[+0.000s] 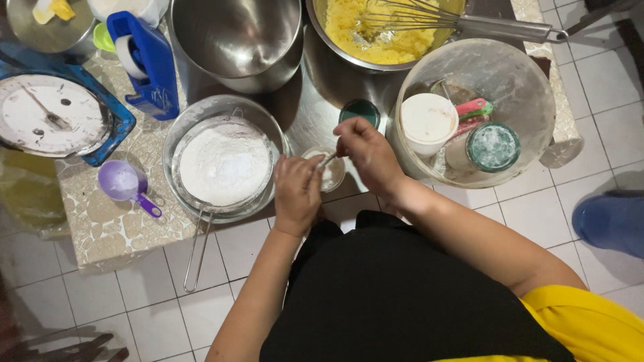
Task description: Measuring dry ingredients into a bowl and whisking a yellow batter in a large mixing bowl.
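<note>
Desk (pixel 114 231): low, pebble-patterned top over white floor tile, crowded.

Three steel mixing bowls. One empty at top centre (pixel 235 40). One with yellow batter (pixel 376 33) and a wire whisk (pixel 469 23) lying across it, handle to the right. One at left centre holding a mesh sieve (pixel 225 164) heaped with white flour, its wire handle running down past the desk edge.

One clear plastic tub (pixel 530 87) at right, holding a white cup, a round green-lidded jar and coloured measuring-spoon handles.

One dial kitchen scale (pixel 47 114) on a blue base, far left. One blue tape dispenser (pixel 144 60). One purple measuring scoop (pixel 124 184).

Small jar of white powder (pixel 332 173): sits on the desk between sieve bowl and tub, directly under both hands. One loose dark green lid (pixel 359 112) just above it.

Left hand (pixel 296 191): fingers curled, pressed against the jar's left side, steadying it.

Right hand (pixel 367 154): pinching a small spoon (pixel 327 159), which slants down-left into the jar mouth. Spoon bowl mostly hidden; cannot tell how full. The sieve lies just left of the jar, nearer the left hand.
</note>
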